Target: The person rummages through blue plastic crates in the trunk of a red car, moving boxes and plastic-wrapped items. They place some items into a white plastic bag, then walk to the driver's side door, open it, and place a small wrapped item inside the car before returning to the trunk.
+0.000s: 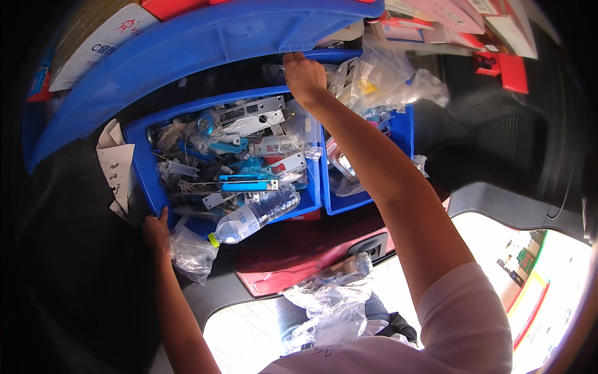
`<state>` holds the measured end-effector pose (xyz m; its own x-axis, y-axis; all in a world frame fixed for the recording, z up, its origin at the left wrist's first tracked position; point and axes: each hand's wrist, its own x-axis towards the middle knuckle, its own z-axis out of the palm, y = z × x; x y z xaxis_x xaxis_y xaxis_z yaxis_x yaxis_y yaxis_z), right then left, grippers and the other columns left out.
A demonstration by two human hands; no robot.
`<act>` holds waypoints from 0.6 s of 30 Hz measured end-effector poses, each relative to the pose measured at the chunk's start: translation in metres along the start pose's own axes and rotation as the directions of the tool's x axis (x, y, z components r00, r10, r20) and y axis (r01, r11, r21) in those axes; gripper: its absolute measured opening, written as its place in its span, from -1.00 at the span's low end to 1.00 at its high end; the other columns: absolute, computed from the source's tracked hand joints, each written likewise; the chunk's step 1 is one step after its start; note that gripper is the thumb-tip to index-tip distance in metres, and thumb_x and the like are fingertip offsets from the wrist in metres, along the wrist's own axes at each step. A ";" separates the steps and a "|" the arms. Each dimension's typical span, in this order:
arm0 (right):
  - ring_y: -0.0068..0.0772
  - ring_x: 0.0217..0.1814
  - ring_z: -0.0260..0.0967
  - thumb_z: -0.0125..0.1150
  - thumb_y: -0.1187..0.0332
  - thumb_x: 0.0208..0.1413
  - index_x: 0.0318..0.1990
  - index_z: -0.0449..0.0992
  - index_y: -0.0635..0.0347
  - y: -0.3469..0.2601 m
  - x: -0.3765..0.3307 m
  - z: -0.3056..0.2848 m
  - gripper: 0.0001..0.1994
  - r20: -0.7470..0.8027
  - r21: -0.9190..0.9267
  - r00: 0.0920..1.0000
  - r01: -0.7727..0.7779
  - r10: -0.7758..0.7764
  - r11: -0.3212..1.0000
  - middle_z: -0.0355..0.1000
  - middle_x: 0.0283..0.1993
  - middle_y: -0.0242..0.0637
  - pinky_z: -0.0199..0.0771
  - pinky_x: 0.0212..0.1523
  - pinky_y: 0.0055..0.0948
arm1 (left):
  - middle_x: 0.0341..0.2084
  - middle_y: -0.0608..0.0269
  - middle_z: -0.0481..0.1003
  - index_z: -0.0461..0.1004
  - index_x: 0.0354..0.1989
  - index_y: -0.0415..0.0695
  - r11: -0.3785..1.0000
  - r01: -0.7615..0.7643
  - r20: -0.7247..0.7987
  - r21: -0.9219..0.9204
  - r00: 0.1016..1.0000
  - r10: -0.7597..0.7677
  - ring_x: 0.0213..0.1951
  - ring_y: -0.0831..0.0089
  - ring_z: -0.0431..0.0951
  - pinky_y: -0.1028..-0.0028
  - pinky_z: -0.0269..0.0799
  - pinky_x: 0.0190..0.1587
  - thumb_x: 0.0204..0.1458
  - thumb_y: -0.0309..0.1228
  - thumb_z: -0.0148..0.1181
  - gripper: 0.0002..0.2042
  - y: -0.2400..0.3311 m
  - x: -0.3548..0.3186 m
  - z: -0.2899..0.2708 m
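A blue bin (142, 167) is packed with metal brackets (255, 123), blue plastic pieces (240, 182) and crumpled clear wrapping. At its near left corner my left hand (156, 233) is closed, thumb up along the outer wall, the other fingers hidden. A clear plastic bag (194, 254) hangs right beside that hand. Across the bin's near edge leans a clear bottle (242, 224) with a yellow-green cap. My right arm reaches over a second blue bin (349, 202). My right hand (305, 76) is closed beneath the large blue panel, its fingertips by a blue rim; their hold is hidden.
Behind the bins curves a large blue panel (205, 47), with cartons (103, 47) behind it. Clear bags (380, 78) bulge over the right bin. Folded paper (117, 162) lies at the left. A red panel (274, 274) and more plastic wrapping (330, 305) are near me.
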<state>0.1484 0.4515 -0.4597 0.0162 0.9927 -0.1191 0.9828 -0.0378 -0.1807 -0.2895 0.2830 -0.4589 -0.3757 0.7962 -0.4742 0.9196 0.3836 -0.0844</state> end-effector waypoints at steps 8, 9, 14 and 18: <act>-0.13 -0.41 0.36 0.12 0.61 -0.26 -0.45 0.36 0.24 0.037 -0.140 -0.114 -0.85 -0.303 0.592 0.924 -0.011 0.235 0.806 0.35 -0.40 -0.18 0.36 -0.37 -0.41 | -0.63 -0.13 0.45 0.46 -0.63 -0.33 0.998 -0.045 0.075 -0.053 0.996 0.049 -0.49 -0.03 0.50 0.21 0.33 -0.51 -0.08 0.09 0.06 -0.43 -0.031 0.010 0.028; -0.27 -0.41 0.36 0.07 0.62 -0.22 -0.44 0.36 0.26 0.053 -0.167 -0.118 -0.87 -0.224 0.672 0.894 -0.146 0.387 0.726 0.36 -0.43 -0.20 0.32 -0.35 -0.49 | -0.64 -0.13 0.45 0.46 -0.62 -0.33 0.996 -0.073 0.077 -0.048 0.994 0.077 -0.51 -0.02 0.50 0.21 0.33 -0.51 -0.07 0.09 0.06 -0.43 -0.030 0.008 0.027; -0.61 -0.60 0.29 -0.06 0.58 -0.14 -0.41 0.36 0.29 0.134 -0.238 -0.113 -0.89 -0.021 0.739 0.786 -0.404 0.618 0.539 0.33 -0.52 -0.33 0.27 -0.59 -0.63 | -0.61 -0.14 0.44 0.46 -0.53 -0.33 0.988 -0.138 0.094 -0.063 0.985 0.144 -0.50 0.03 0.49 0.23 0.31 -0.48 -0.07 0.10 0.05 -0.43 -0.039 0.013 0.034; -0.39 -0.52 0.40 -0.02 0.58 -0.16 -0.43 0.34 0.37 0.178 -0.263 -0.091 -0.91 -0.125 0.625 0.790 -0.408 0.600 0.666 0.29 -0.09 -0.08 0.40 -0.53 -0.54 | -0.54 -0.15 0.46 0.46 -0.43 -0.32 0.965 -0.233 0.003 -0.117 0.972 0.235 -0.45 0.04 0.49 0.22 0.34 -0.43 -0.08 0.14 0.03 -0.40 -0.036 0.008 0.031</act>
<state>0.3361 0.1945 -0.3716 0.6259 0.7757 -0.0808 0.5331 -0.5011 -0.6817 -0.3218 0.2611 -0.4869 -0.1486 0.8625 -0.4837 0.9620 0.2394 0.1312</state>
